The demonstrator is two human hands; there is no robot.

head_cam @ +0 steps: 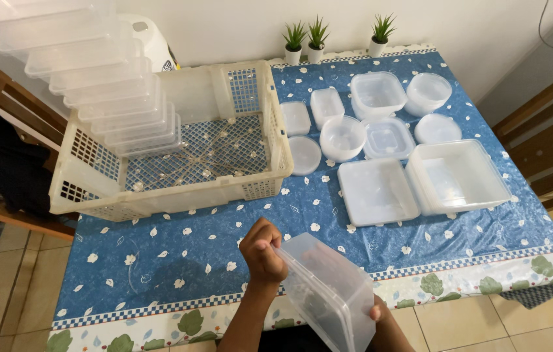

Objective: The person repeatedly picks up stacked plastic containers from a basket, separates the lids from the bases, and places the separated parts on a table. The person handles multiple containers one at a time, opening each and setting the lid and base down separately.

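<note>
My left hand (262, 249) grips the upper left edge of a clear rectangular plastic container (325, 290), tilted on its side over the table's near edge. My right hand (377, 309) is mostly hidden behind that container and supports its lower right side. Both hands are over the blue patterned tablecloth (179, 254). A white slatted plastic crate (179, 140) stands at the far left with a leaning stack of clear containers (87, 72) in its left end.
Several clear containers and lids lie at the right: a large square tub (457, 176), a flat lid (376, 191), round bowls (342, 137), round lids (304, 155). Three small potted plants (316, 38) line the wall. Wooden chairs (544, 124) flank the table.
</note>
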